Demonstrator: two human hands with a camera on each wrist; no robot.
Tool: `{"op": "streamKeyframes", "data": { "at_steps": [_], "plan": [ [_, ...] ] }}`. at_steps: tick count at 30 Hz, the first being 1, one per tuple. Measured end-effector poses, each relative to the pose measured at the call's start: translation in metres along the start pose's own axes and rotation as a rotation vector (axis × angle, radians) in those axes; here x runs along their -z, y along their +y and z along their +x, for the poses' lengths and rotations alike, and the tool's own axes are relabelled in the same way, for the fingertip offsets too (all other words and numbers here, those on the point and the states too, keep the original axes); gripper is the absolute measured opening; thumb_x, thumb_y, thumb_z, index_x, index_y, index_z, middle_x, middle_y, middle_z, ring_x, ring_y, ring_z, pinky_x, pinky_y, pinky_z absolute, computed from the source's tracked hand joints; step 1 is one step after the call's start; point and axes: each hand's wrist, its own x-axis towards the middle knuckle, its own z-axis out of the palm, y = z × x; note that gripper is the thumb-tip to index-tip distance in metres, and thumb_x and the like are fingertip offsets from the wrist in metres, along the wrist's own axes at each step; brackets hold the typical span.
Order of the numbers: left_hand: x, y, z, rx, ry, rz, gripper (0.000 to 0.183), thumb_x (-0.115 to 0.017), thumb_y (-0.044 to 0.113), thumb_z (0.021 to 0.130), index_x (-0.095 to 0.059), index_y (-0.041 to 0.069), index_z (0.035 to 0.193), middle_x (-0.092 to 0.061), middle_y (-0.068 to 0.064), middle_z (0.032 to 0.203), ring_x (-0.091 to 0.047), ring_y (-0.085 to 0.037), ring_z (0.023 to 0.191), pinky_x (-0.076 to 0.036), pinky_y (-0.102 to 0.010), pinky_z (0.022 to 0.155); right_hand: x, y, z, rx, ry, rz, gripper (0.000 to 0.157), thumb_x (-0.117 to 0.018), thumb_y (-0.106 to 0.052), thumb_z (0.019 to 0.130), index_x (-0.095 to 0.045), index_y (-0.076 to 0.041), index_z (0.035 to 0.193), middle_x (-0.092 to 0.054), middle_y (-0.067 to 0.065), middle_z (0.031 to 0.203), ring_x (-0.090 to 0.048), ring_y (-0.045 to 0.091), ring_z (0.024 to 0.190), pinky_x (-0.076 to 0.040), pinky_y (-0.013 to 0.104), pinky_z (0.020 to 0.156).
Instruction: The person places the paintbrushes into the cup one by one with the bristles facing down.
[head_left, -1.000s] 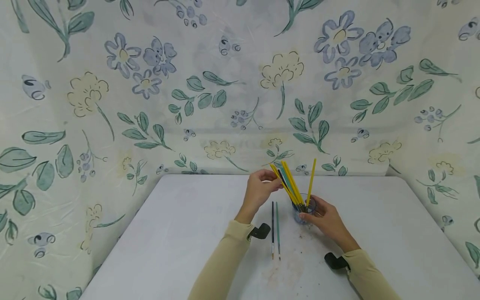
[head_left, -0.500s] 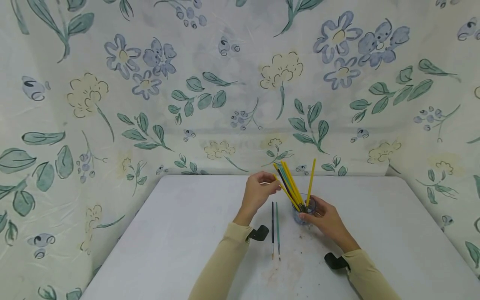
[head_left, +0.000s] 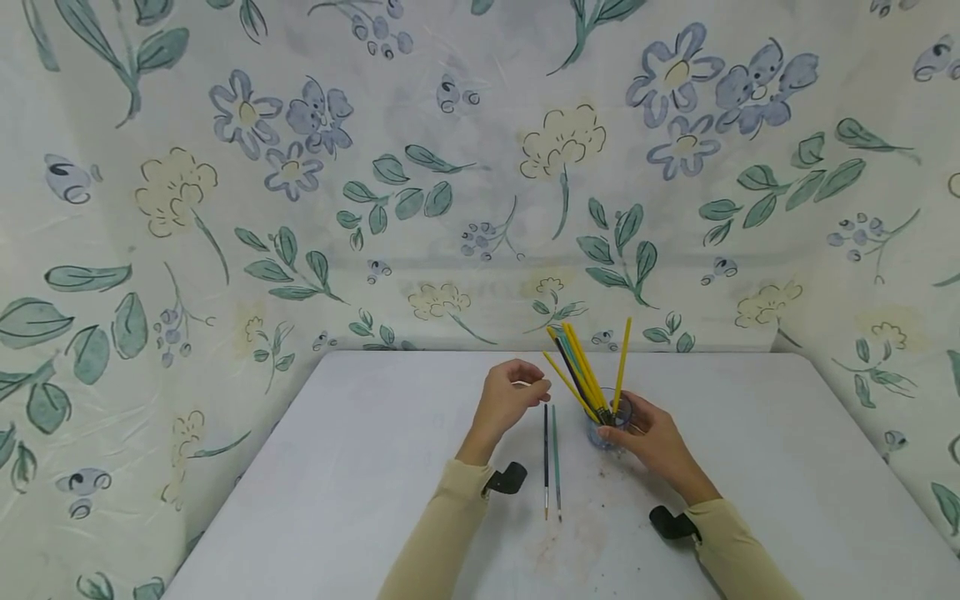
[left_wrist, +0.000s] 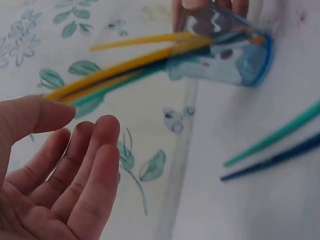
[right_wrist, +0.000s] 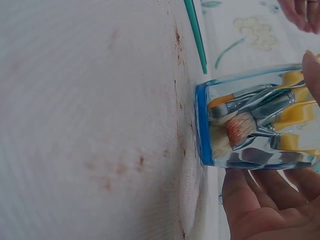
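Note:
A clear glass (head_left: 604, 437) with a blue base (right_wrist: 202, 125) stands on the table, gripped around its side by my right hand (head_left: 654, 437). Several paintbrushes (head_left: 587, 367) lean in it with bristles down, their yellow, dark and green handles sticking out, mostly to the left. In the right wrist view, bristles (right_wrist: 241, 128) and metal ferrules show through the glass. My left hand (head_left: 507, 398) hovers left of the handles, holding nothing; in the left wrist view its fingers (left_wrist: 97, 185) are loosely bent, thumb apart from them. Below it lie a dark blue paintbrush (head_left: 546, 458) and a green paintbrush (head_left: 556, 462), side by side.
The white table (head_left: 360, 467) carries reddish-brown stains (head_left: 570, 542) in front of the glass. A floral cloth (head_left: 480, 208) hangs behind the table and on both sides. Each wrist wears a black camera (head_left: 508, 478).
My left hand has let go of a yellow paintbrush handle and moved down and left. That handle now leans further left than the others. My right hand keeps its grip on the glass.

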Motion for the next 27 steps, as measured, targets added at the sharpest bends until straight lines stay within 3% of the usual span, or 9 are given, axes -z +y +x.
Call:
{"op": "streamKeyframes", "data": {
  "at_steps": [8,15,22,27],
  "plan": [
    [0.009,-0.023,-0.008,0.041,0.034,0.104,0.017,-0.072,0.016,0.094,-0.071,0.001,0.103,-0.076,-0.014,0.095,-0.074,-0.016,0.073,-0.060,-0.025,0.069,0.001,-0.001,-0.002,-0.008,-0.009,0.000,0.097,-0.081,-0.043,0.088,-0.031,-0.005,0.161,-0.037,0.022,0.165,-0.042,0.040,0.150,-0.042,0.046,0.118],
    [0.012,-0.038,-0.013,0.164,0.039,0.191,0.018,-0.072,0.019,0.093,-0.071,0.003,0.102,-0.074,-0.011,0.090,-0.070,-0.012,0.068,-0.053,-0.024,0.063,0.000,-0.001,-0.002,0.004,-0.007,-0.015,0.095,-0.081,-0.042,0.088,-0.031,-0.005,0.161,-0.039,0.022,0.164,-0.042,0.040,0.150,-0.043,0.045,0.118],
    [0.011,-0.053,-0.018,0.214,0.025,0.281,0.019,-0.073,0.017,0.092,-0.071,0.001,0.102,-0.073,-0.008,0.081,-0.066,-0.013,0.063,-0.053,-0.024,0.059,0.000,-0.003,-0.002,-0.010,-0.016,-0.016,0.095,-0.080,-0.043,0.089,-0.031,-0.006,0.162,-0.039,0.022,0.164,-0.043,0.039,0.150,-0.043,0.045,0.118],
    [0.008,-0.055,-0.021,0.256,-0.008,0.369,0.021,-0.073,0.021,0.092,-0.070,0.002,0.101,-0.071,-0.005,0.073,-0.063,-0.015,0.063,-0.048,-0.026,0.060,0.001,-0.003,-0.001,-0.025,-0.013,-0.010,0.096,-0.081,-0.043,0.088,-0.030,-0.006,0.162,-0.038,0.022,0.164,-0.043,0.039,0.150,-0.043,0.045,0.118]
  ]
}}
